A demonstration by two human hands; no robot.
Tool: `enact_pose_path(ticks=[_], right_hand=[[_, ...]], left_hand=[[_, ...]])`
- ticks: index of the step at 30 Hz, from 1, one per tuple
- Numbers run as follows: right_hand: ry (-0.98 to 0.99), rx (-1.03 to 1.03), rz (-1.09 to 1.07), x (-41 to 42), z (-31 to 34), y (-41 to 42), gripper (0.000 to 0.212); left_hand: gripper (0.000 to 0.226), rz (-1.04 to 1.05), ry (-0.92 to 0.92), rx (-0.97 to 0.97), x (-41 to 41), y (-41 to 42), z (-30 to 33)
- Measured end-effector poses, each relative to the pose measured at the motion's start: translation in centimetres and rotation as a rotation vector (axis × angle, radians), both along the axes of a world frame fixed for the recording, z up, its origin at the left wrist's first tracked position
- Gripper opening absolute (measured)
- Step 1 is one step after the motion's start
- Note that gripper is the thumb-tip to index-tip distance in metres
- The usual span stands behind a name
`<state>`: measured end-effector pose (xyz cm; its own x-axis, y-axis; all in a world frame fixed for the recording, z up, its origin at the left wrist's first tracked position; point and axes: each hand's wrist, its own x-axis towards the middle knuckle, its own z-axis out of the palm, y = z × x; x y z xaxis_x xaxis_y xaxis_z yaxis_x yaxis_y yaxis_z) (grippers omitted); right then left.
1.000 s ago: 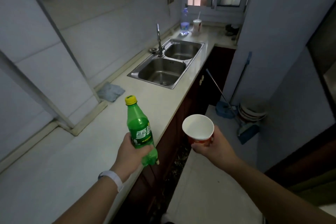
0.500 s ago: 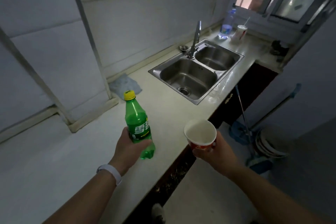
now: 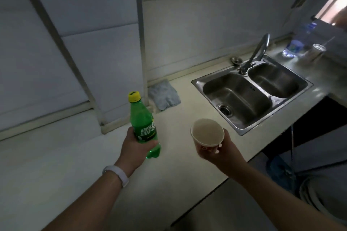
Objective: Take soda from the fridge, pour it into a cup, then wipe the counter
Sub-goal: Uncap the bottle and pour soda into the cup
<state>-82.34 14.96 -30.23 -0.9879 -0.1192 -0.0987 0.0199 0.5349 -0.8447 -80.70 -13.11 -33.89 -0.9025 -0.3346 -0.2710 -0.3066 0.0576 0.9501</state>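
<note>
Two hands, head view: left hand (image 3: 138,149) wraps the lower body of the soda bottle (image 3: 143,124); right hand (image 3: 221,153) cups the paper cup (image 3: 207,133) from below and behind, fingers curled round its wall.
Key relation: cup lies to the right of the bottle, apart from it, at about the same height; both are held above the table (image 3: 187,110).
Bottle axis: close to upright, yellow cap (image 3: 134,96) on top, leaning slightly away from the camera.
Cup mouth: faces up toward the camera; inside looks empty.
Nearer hand: the right already has the cup; the left has the soda, so neither must reach.
Judged next need: cap must come off before pouring, and both hands are full, so one item likely goes down first.
Count: one bottle of soda, one paper cup in hand, one folded cloth (image 3: 163,95) against the wall, one double sink (image 3: 251,92), one tap (image 3: 256,52).
Far corner: a clear bottle (image 3: 294,46) and another cup (image 3: 317,51), blurred.
</note>
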Motion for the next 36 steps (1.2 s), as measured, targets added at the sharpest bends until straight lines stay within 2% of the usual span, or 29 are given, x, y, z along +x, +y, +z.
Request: enact_pose_path(ticks=[11,19,24,36], right_hand=[[-0.066,-0.081,0.322,-6.4,-4.7,-5.3,0.069],[-0.173,-0.091,0.572,-10.4,-9.1,-8.7,0.08],[-0.175,-0.094,0.691,-10.4,-9.7,-9.0,0.078],[-0.26,-0.048,0.75,-10.6,-10.1,-8.8,0.074]], left_hand=[[0.061,0.336,-0.07,-0.105,4.3,-2.2,0.1],[0.066,0.62,-0.154,-0.196,7.8,-1.1,1.1],[0.068,0.698,-0.147,-0.186,7.3,1.4,1.4],[0.069,0.732,-0.211,-0.184,7.6,3.3,-0.4]])
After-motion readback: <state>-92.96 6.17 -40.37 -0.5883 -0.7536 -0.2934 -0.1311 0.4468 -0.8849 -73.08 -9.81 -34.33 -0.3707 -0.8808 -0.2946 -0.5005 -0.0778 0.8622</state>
